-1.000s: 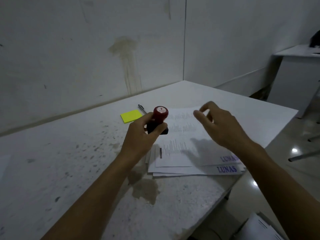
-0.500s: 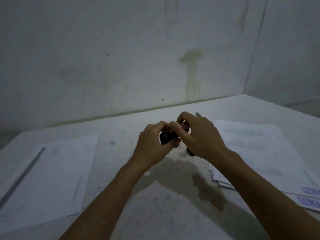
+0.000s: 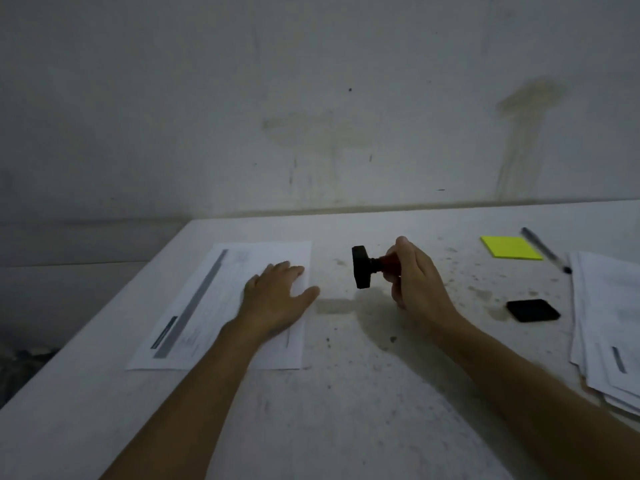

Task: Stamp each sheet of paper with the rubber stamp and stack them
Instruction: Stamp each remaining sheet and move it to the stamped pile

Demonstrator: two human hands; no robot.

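White paper stack (image 3: 609,327) lies at the right edge of the table (image 3: 346,393). The left hand (image 3: 277,299) rests flat, fingers straight, on a single sheet (image 3: 221,306) near the left edge. The right hand (image 3: 415,282) grips the rubber stamp (image 3: 362,267) sideways above mid-table. A black cap (image 3: 532,310) lies right of it; farther, a yellow notepad (image 3: 510,248) and a pen (image 3: 545,249).

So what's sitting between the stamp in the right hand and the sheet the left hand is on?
Nothing: in the head view, only bare, speckled table separates the stamp in the right hand from the sheet under the left hand.
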